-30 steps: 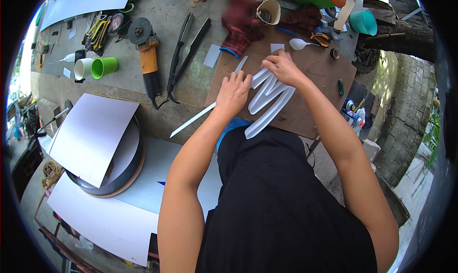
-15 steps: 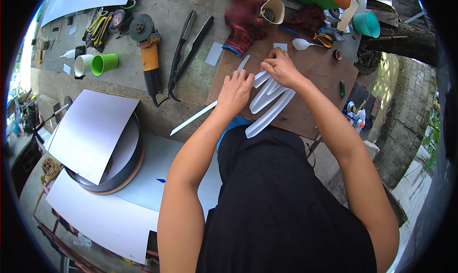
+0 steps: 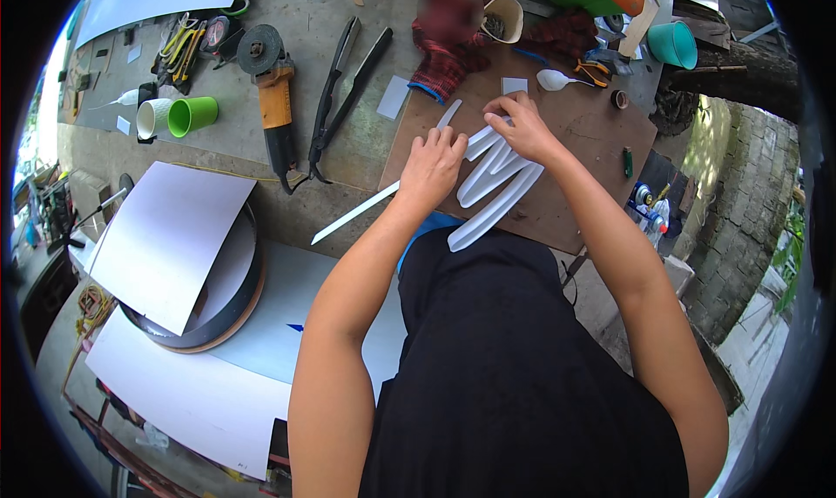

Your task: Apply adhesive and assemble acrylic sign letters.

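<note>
A narrow white strip (image 3: 357, 212) runs slantwise beneath my left hand (image 3: 433, 165), whose fingers are curled over it. Its tapered far end shows past the fingertips. To the right, a white zigzag-bent shape with raised edges (image 3: 498, 205) reaches from the brown board (image 3: 601, 141) toward my lap. My right hand (image 3: 525, 131) pinches at the far end of this shape, thumb and fingers together. The exact contact under the right fingers is hidden.
Left of the board lie a black flat iron (image 3: 326, 119) and an angle grinder (image 3: 276, 106). Red checked gloves (image 3: 440, 76), a cup of small metal pieces (image 3: 502, 19), orange-handled pliers (image 3: 594, 70) and a white squeeze bottle (image 3: 551, 80) lie at the far side.
My right hand has shifted slightly to the right and its fingers have changed position at the bent shape's far end. The left hand stays on the strip.
</note>
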